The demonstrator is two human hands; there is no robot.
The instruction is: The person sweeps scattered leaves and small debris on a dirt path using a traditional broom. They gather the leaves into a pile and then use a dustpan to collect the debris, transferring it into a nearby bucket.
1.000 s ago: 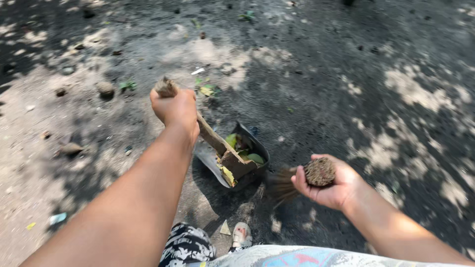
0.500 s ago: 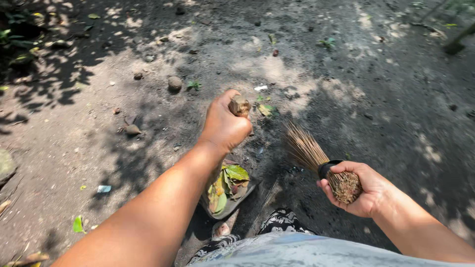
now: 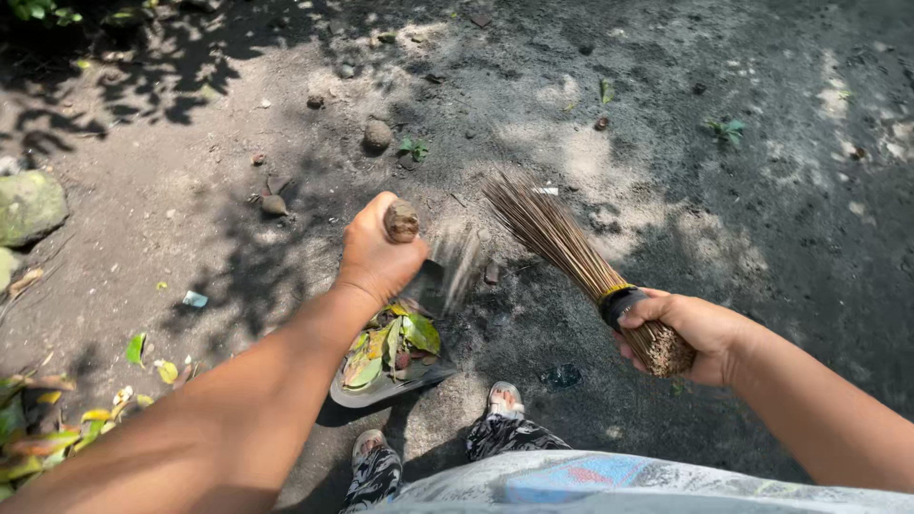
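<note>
Dirt ground (image 3: 762, 238): my left hand (image 3: 376, 252) grips the dustpan (image 3: 390, 385) handle, tilted, probably keeping leaves (image 3: 390, 343) in; right hand (image 3: 690, 328) clasps the stick broom (image 3: 562, 243).

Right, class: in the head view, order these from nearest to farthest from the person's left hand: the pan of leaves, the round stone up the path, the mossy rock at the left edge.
From the left hand:
1. Pan of leaves, just below the hand.
2. Round stone, straight up the path.
3. Mossy rock, far out at the left edge.
</note>
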